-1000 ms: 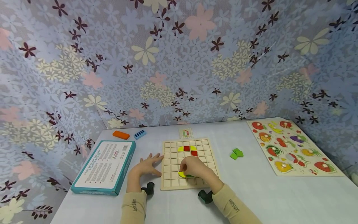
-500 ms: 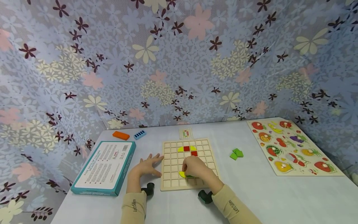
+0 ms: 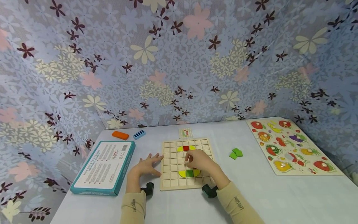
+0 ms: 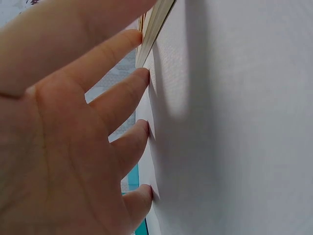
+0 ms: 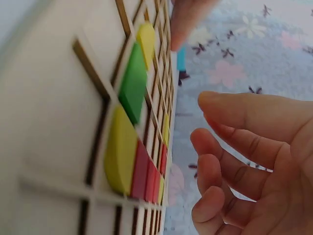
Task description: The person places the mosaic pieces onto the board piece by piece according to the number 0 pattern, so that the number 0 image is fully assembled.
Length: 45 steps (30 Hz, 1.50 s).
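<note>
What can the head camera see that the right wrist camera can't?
Only the head view shows the whole table, the teal box, the fruit puzzle, the loose green pieces and the left hand flat beside the grid board. Only the right wrist view shows the right hand from the palm side, fingers curled and holding nothing. Both show the board's green piece between two yellow ones.

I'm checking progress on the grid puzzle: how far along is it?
Done: yellow and red pieces sit in the upper rows of the board, and a yellow-green-yellow row lies lower down. In hand: nothing; the right hand hovers over the middle, empty, while the left hand rests flat on the table at the board's edge. Left: most cells are bare, and loose green pieces wait beside it.
</note>
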Motion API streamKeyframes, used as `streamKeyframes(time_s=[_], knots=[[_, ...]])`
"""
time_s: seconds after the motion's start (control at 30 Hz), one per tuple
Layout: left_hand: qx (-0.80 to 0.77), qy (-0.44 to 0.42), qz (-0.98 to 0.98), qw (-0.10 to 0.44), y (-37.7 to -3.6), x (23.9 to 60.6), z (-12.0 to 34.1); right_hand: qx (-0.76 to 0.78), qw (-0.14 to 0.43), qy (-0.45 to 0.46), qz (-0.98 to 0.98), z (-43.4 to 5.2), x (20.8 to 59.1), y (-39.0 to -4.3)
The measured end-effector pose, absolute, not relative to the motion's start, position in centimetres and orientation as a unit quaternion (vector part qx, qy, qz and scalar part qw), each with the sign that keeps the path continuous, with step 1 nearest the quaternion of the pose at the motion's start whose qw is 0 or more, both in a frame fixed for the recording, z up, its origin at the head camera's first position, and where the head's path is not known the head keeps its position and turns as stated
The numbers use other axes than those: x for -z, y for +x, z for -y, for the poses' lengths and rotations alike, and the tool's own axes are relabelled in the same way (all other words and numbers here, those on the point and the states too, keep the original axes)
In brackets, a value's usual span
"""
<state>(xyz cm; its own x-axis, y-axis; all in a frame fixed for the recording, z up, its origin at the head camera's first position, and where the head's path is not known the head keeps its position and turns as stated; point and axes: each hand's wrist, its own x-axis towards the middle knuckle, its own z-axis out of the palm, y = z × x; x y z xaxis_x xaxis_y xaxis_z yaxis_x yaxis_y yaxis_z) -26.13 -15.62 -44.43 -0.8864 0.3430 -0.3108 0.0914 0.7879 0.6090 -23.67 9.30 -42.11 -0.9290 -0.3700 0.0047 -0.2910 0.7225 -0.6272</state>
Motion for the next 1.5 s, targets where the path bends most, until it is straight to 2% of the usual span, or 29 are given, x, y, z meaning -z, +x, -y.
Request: streamKeyframes(time_s=[0.73,1.5], knots=[[-0.298,0.112,-0.926,0.202,-26.0,44.6,15.6,0.408,0.017,-0.079,-0.909,-17.6,41.2,-25.7],[-0.298,0.112,-0.926,0.204,-26.0,44.6,15.6,0.364,0.004,0.035,-0.931,-24.9,42.8,-25.6]])
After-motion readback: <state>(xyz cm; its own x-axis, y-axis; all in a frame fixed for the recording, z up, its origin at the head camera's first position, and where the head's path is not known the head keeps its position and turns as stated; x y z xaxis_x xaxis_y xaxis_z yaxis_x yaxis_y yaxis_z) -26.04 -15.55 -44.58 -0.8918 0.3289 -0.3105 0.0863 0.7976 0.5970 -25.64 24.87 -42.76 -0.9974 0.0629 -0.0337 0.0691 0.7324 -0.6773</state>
